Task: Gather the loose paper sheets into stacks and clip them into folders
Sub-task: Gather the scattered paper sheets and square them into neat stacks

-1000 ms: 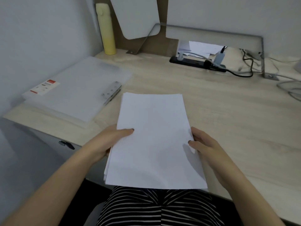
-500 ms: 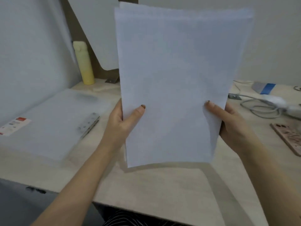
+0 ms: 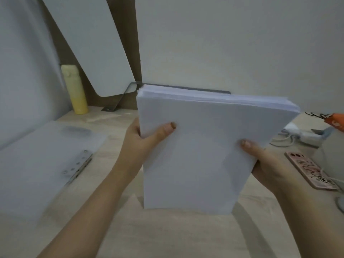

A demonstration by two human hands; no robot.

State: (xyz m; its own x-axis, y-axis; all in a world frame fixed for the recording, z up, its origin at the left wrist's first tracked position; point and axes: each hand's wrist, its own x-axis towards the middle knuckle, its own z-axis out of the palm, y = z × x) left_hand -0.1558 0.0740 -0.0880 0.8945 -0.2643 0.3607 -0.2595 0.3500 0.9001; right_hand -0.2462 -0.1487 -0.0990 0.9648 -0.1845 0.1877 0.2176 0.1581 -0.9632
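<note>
One paper stack upright over the desk; my left hand and right hand each pinched a side. One folder lay at left edge, one phone right.

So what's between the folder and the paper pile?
Head view: just bare desk beside the folder, then the left hand gripping the paper pile.

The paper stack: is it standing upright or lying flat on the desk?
Upright: the paper stack is held on end, left hand and right hand gripping its sides.
</note>
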